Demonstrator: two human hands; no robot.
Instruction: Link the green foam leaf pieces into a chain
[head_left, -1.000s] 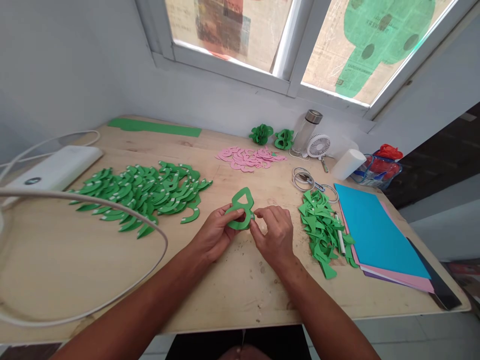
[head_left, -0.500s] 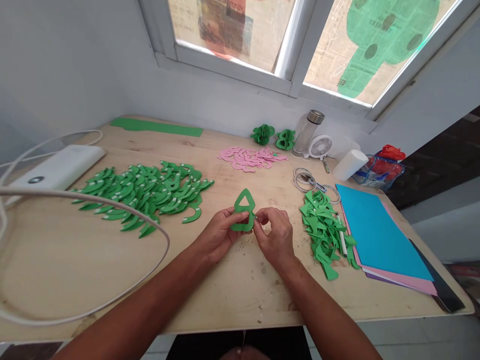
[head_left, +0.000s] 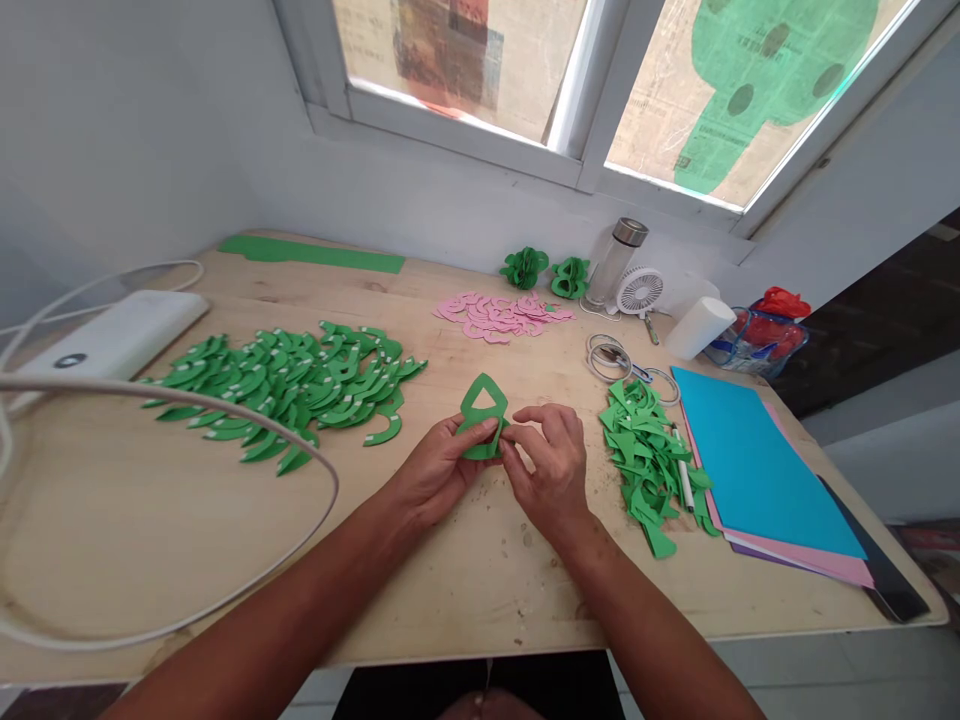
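Note:
Between my hands is a green foam cutout [head_left: 484, 393] with a roughly triangular hole at its top. My left hand [head_left: 444, 462] is closed on its lower left side, the thumb lying across the front. My right hand [head_left: 546, 452] pinches the lower right edge with thumb and fingertip; the fingers hide part of that edge. To the left lies a heap of green cutouts [head_left: 300, 385] with small pale patches on many of them. Behind the held piece are pink cutouts [head_left: 499, 315] and two assembled green foam shapes [head_left: 525, 268].
Green offcuts [head_left: 649, 465] with a white pen [head_left: 685, 480] lie right of my hand, beside rolls of tape [head_left: 606, 358] and stacked coloured sheets [head_left: 765, 460]. A bottle [head_left: 619, 260] and small fan [head_left: 640, 292] stand behind. A white cable [head_left: 330, 510] loops across the left.
The green cutout has turned slightly, its top shifting left. My right fingers have moved in a little closer, the fingers stretching further over its right edge.

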